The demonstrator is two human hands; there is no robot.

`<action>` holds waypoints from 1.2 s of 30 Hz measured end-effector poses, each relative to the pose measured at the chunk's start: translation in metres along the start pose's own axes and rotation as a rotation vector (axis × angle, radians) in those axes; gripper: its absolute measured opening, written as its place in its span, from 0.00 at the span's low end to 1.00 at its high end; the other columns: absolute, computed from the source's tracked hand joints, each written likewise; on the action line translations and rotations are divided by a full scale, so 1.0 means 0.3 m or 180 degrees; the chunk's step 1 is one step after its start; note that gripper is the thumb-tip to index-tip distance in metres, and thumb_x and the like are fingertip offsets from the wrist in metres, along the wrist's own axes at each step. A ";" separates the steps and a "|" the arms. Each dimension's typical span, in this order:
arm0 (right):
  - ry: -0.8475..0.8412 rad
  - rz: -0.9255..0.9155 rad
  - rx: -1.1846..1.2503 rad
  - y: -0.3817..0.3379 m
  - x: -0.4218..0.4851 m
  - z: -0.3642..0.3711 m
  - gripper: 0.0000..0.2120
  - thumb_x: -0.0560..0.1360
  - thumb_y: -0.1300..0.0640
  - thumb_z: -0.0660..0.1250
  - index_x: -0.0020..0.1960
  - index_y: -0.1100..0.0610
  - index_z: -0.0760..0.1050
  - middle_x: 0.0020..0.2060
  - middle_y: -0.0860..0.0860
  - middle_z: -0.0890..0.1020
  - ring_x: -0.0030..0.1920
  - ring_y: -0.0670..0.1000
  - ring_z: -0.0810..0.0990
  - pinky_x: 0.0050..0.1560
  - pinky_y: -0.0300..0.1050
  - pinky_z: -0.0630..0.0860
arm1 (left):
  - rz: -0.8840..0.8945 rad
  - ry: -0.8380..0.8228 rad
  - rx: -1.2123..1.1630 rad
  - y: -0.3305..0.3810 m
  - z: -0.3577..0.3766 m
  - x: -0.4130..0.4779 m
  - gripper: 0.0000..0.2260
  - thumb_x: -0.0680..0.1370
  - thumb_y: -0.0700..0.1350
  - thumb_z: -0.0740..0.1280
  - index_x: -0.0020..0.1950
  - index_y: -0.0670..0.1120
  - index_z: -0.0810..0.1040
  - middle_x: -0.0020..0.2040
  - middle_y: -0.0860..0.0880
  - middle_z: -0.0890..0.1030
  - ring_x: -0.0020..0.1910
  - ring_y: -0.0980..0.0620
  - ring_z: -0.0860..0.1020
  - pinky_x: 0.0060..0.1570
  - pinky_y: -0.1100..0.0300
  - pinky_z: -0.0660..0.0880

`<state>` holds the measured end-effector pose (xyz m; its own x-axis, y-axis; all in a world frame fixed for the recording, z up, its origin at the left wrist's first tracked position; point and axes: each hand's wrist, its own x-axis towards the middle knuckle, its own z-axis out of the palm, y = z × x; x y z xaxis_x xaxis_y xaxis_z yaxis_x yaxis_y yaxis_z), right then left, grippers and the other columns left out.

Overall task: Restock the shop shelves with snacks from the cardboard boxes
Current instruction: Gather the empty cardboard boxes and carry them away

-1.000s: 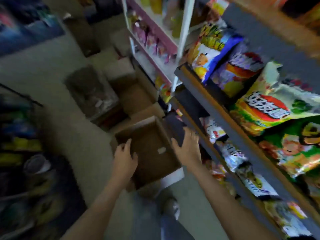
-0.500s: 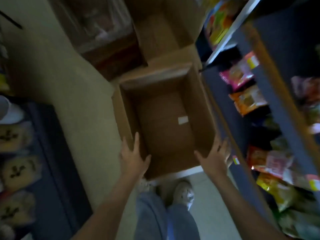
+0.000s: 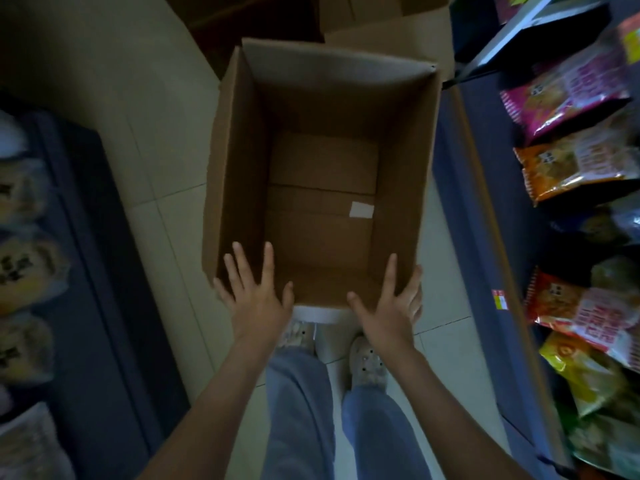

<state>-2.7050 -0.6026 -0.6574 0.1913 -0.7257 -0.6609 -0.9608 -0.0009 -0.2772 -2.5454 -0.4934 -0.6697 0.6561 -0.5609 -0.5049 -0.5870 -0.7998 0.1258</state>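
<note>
The left hand (image 3: 256, 296) and the right hand (image 3: 389, 306) are spreading their fingers wide at the near corners of the cardboard box (image 3: 239, 168), holding nothing. The box is sitting on the floor with only a white slip (image 3: 362, 209) inside. Snack bags (image 3: 568, 98) are filling the shelf (image 3: 462, 202) on the right. This box looks done. Another box (image 3: 363, 13) is waiting behind it.

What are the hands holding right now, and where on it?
Nothing is gripped. The left hand and right hand are spread open at the near corners of the empty cardboard box; contact cannot be told.
</note>
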 end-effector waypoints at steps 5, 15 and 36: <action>0.0023 -0.0543 0.0814 0.005 -0.019 0.022 0.41 0.79 0.44 0.62 0.74 0.38 0.30 0.78 0.49 0.40 0.77 0.57 0.49 0.74 0.61 0.57 | -0.0198 -0.0043 -0.0439 -0.039 0.040 -0.064 0.30 0.77 0.62 0.40 0.79 0.56 0.45 0.77 0.45 0.32 0.74 0.47 0.30 0.73 0.37 0.40; -0.0533 -0.0226 0.1229 0.073 0.008 0.048 0.41 0.80 0.64 0.57 0.76 0.42 0.31 0.77 0.53 0.58 0.68 0.57 0.71 0.60 0.41 0.67 | 0.0607 -0.0430 0.0366 0.040 0.096 -0.140 0.33 0.77 0.66 0.43 0.68 0.50 0.74 0.68 0.42 0.72 0.76 0.41 0.57 0.66 0.30 0.37; -0.0770 -0.1841 -0.1302 -0.403 -0.049 -0.099 0.46 0.79 0.49 0.62 0.68 0.42 0.20 0.67 0.44 0.23 0.71 0.50 0.25 0.73 0.58 0.35 | -0.0023 -0.0408 0.1005 -0.147 -0.174 -0.001 0.30 0.83 0.57 0.49 0.77 0.52 0.33 0.78 0.40 0.37 0.77 0.41 0.38 0.72 0.37 0.39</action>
<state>-2.5974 -0.6124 -0.5935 0.6822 -0.3602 -0.6363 -0.6822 -0.6266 -0.3767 -2.4950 -0.4691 -0.6306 0.6075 -0.5079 -0.6107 -0.7136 -0.6867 -0.1387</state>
